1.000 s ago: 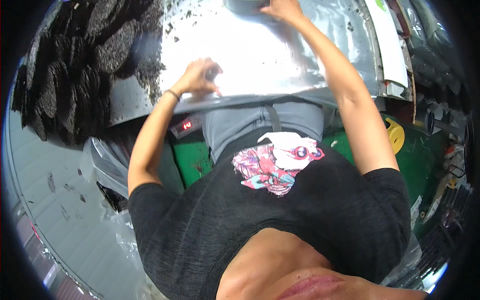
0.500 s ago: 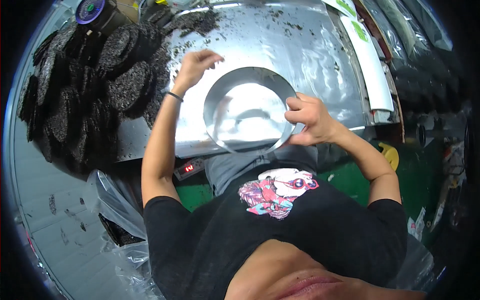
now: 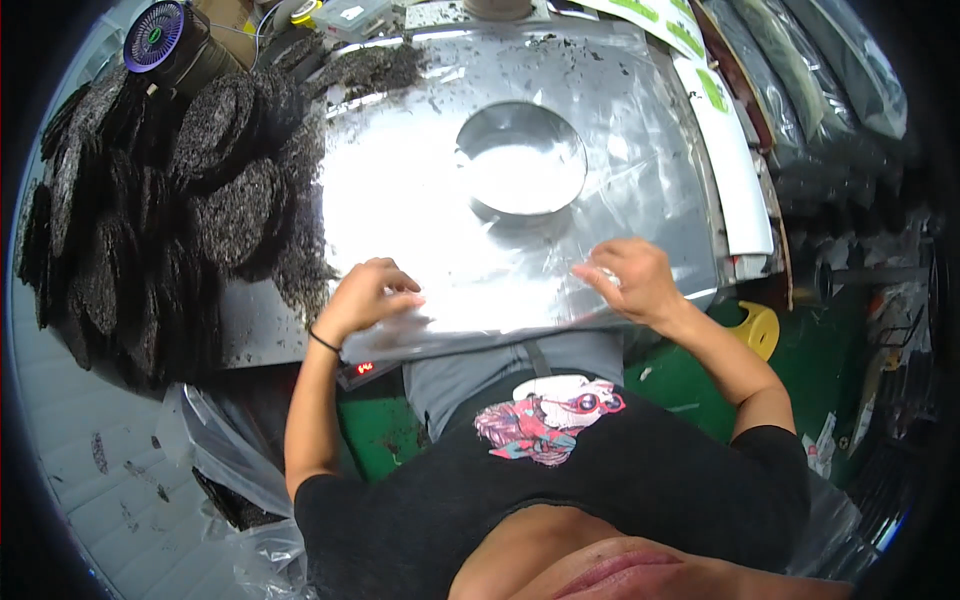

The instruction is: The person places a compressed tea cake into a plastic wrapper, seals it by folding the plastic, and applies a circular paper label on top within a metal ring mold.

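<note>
Fingers narrowed, a worker's left hand (image 3: pixel 375 298) and right hand (image 3: pixel 635 283) seemingly work at clear film (image 3: pixel 500 322) between them, any grip impossible to confirm, fine pinching called for, a metal ring (image 3: pixel 524 122) resting beyond both.

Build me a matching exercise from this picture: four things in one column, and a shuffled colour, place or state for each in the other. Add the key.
Things
1. metal ring
2. left hand
3. fan
4. dark discs

Descriptions
A. with a dark band around its wrist
B. in overlapping piles along the left side of the tabletop
C. silver, near the middle of the tabletop
D. purple-rimmed, at the upper left

Right pairs: 1-C, 2-A, 3-D, 4-B
</note>
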The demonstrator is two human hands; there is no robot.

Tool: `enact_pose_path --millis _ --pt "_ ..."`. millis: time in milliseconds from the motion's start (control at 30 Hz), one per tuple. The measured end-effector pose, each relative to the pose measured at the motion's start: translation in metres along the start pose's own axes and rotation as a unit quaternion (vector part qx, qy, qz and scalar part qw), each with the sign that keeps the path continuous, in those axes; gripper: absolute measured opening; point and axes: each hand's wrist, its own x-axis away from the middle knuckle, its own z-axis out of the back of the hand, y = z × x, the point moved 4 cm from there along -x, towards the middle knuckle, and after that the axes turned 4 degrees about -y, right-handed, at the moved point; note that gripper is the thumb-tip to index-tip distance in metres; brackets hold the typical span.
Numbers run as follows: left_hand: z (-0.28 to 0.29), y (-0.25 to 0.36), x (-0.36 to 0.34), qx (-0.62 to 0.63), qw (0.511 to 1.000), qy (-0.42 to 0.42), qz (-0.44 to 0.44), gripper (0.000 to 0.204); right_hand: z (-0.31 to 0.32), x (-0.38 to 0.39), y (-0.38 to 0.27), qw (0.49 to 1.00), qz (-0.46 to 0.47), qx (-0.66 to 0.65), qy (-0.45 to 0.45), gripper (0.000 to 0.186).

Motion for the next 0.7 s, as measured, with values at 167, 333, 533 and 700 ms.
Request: enact_pose_path --millis 167,333,533,700 --pt "-0.027 0.051 -0.058 -0.143 0.952 0.269 -0.031 0.124 -0.023 -0.227 0.105 0.994 -0.041 0.089 0.041 0.028" --pt "-0.041 0.03 -0.045 -0.049 0.939 0.341 0.012 0.103 -0.107 -0.447 0.251 0.978 -0.096 0.182 -0.022 0.057" --pt "0.02 -0.063 0.085 0.046 0.841 0.511 0.172 0.069 -0.131 -0.479 0.35 0.965 -0.125 0.168 -0.158 0.063" --pt "0.1 -0.165 0.115 -0.254 0.781 0.491 0.291 0.115 -0.087 -0.427 0.239 0.975 0.09 0.178 0.095 0.028"
